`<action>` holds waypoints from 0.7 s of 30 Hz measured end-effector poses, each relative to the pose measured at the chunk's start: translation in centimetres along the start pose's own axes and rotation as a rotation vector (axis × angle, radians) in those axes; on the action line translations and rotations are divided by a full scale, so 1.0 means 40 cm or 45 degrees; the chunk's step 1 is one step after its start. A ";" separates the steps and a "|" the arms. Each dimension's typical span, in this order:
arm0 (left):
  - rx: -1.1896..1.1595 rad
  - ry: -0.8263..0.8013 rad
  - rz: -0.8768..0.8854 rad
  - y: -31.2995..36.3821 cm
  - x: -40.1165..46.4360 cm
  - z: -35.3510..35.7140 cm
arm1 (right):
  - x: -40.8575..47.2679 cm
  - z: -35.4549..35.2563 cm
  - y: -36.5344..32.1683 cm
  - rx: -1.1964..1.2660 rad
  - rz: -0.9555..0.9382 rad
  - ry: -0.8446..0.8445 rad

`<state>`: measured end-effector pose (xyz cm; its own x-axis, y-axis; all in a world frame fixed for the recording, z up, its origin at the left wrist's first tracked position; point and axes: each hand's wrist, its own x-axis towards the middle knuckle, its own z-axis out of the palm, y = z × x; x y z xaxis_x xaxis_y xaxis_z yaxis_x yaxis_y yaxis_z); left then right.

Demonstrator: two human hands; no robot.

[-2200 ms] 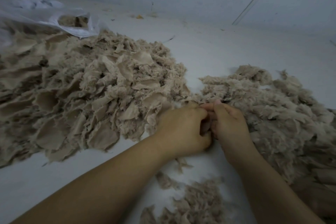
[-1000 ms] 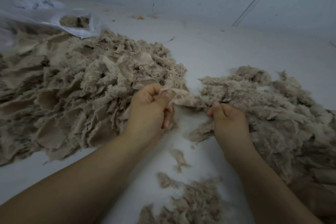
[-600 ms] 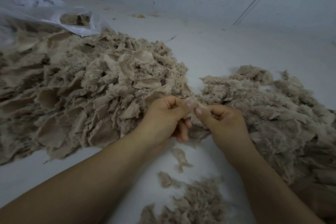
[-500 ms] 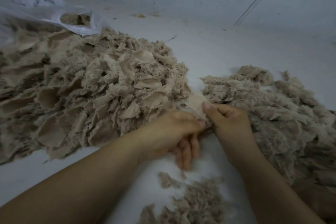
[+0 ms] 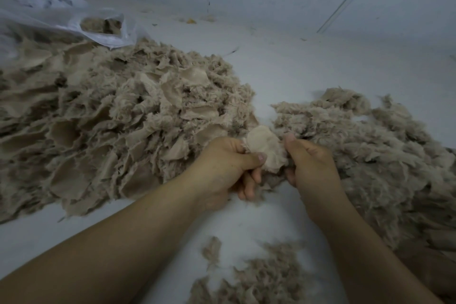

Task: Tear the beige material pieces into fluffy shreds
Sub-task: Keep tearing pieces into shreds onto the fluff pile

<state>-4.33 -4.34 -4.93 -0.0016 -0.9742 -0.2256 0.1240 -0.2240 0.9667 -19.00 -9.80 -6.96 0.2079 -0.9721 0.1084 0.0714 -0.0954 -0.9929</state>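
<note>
A small beige material piece (image 5: 265, 147) is held between both hands in the middle of the view. My left hand (image 5: 225, 168) pinches its left edge with thumb and curled fingers. My right hand (image 5: 311, 163) grips its right edge the same way. A big pile of flat, ragged beige pieces (image 5: 111, 126) fills the left. A pile of fluffy beige shreds (image 5: 370, 153) lies on the right, touching my right hand.
A clear plastic bag (image 5: 74, 20) with more beige material lies at the back left. A small heap of shreds (image 5: 254, 276) sits near the bottom edge between my forearms. Everything lies on a white surface (image 5: 283, 61) with a wall behind.
My hands pulled apart a piece one second ago, then came back together. Both now hold a fresh flat piece between the two piles.
</note>
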 end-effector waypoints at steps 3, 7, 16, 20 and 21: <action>0.025 -0.065 -0.017 0.007 0.000 -0.009 | -0.006 -0.002 -0.003 -0.041 -0.033 -0.071; 0.003 0.040 0.060 0.013 0.000 -0.012 | -0.004 -0.005 0.002 -0.106 -0.070 -0.112; 0.155 0.061 0.142 -0.001 -0.005 0.007 | 0.001 -0.009 0.015 -0.179 -0.099 -0.121; 0.269 -0.025 -0.086 0.020 -0.012 -0.004 | 0.003 -0.009 0.014 -0.061 -0.009 0.006; 0.362 -0.164 -0.196 0.024 -0.019 -0.004 | 0.004 -0.011 0.014 -0.025 0.014 0.054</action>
<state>-4.04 -3.81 -3.87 -0.1263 -0.9196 -0.3719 -0.1692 -0.3495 0.9215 -19.34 -10.11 -7.51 0.1670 -0.9813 0.0955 0.0500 -0.0883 -0.9948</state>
